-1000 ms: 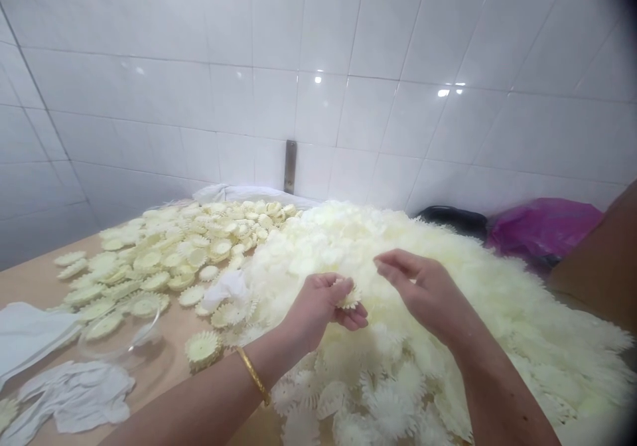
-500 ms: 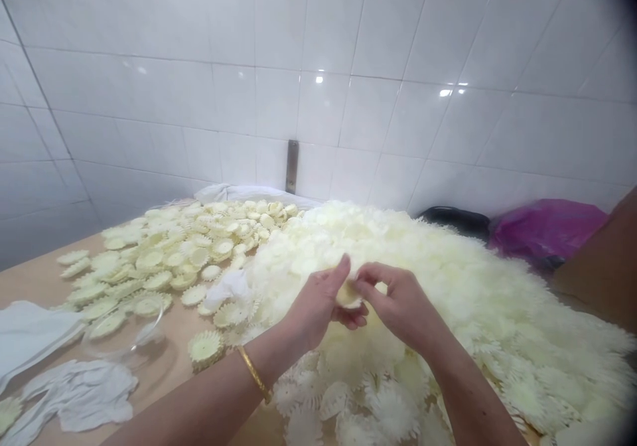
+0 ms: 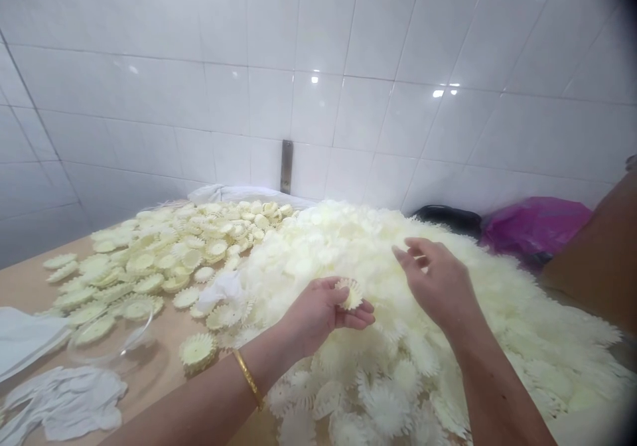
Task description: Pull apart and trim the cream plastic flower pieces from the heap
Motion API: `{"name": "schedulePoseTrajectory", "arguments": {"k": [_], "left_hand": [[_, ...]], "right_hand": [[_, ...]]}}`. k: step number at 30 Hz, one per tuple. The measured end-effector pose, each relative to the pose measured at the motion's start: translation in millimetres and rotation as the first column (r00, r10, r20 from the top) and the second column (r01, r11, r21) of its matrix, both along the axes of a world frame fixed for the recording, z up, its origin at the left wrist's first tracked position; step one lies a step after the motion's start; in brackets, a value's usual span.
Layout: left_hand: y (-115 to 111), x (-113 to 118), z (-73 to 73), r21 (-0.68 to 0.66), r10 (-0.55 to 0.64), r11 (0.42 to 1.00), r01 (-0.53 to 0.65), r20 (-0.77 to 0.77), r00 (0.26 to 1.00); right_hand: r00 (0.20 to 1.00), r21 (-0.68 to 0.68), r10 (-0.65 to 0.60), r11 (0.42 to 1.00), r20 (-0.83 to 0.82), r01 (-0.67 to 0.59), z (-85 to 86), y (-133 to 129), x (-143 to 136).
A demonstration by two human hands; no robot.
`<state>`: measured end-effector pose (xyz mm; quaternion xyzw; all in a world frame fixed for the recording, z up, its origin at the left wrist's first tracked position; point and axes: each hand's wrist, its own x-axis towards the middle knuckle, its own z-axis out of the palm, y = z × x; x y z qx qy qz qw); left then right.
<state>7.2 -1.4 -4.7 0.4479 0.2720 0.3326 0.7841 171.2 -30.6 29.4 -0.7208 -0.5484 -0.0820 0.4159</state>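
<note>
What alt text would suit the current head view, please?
Left hand holds a pale yellow scalloped disc; right hand hovers over a large heap of pale frilly pieces, before a white tiled wall.

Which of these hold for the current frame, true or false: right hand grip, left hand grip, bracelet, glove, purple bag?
1. The right hand grips a frilled disc. False: it holds none.
2. The left hand holds a frilled disc. True.
3. The gold bracelet is on the right wrist. False: left wrist.
4. A white glove lies on the table. True.
5. The purple plastic bag is left of the black item. False: right of it.
</note>
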Motion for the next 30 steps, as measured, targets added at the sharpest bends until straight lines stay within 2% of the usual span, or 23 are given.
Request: {"name": "schedulePoseTrajectory", "arguments": {"k": [3, 7, 13, 17, 19, 24, 26, 28, 30], "left_hand": [[0.6, 0.7, -2.4, 0.035, 0.008, 0.999, -0.006, -0.036, 0.999], [2.5, -0.3, -7.0, 0.107, 0.047, 0.993, -0.041, -0.062, 0.997], [5.0, -3.8, -7.4, 0.169, 0.075, 0.984, -0.058, -0.094, 0.993], [5.0, -5.2, -5.5, 0.196, 0.076, 0.979, -0.053, -0.111, 0.991], [4.9, -5.4, -4.3, 0.183, 0.054, 0.982, -0.035, -0.100, 0.993], [2.1, -4.6, -1.9, 0.164, -0.046, 0.985, 0.046, -0.003, 0.999], [-0.7, -4.2, -1.9, 0.168, -0.060, 0.984, 0.059, 0.003, 0.998], [-3.2, -3.6, -2.2, 0.162, -0.058, 0.985, 0.060, -0.014, 0.998], [-4.2, -3.0, -2.8, 0.140, -0.033, 0.990, 0.035, -0.018, 0.999]], "right_hand": [[0.988, -0.036, 0.152, 0.988, -0.033, -0.153, 4.2, -5.4, -11.7], [0.957, -0.091, 0.278, 0.954, -0.078, -0.285, 7.0, -8.9, -19.1], [0.838, -0.248, 0.499, 0.803, -0.220, -0.543, 8.5, -12.5, -29.4], [0.812, -0.265, 0.543, 0.767, -0.216, -0.584, 3.7, -12.6, -39.2], [0.822, -0.241, 0.546, 0.786, -0.164, -0.570, 1.0, -12.0, -44.1], [0.884, -0.158, 0.462, 0.880, 0.069, -0.448, -3.9, -7.3, -47.3], [0.940, -0.084, 0.330, 0.943, 0.087, -0.323, -6.0, -3.7, -37.3], [0.992, -0.002, 0.092, 0.996, 0.085, -0.093, -7.8, 0.1, -20.3], [0.993, -0.001, -0.059, 0.998, 0.098, 0.059, -8.6, 2.9, -2.3]]}}
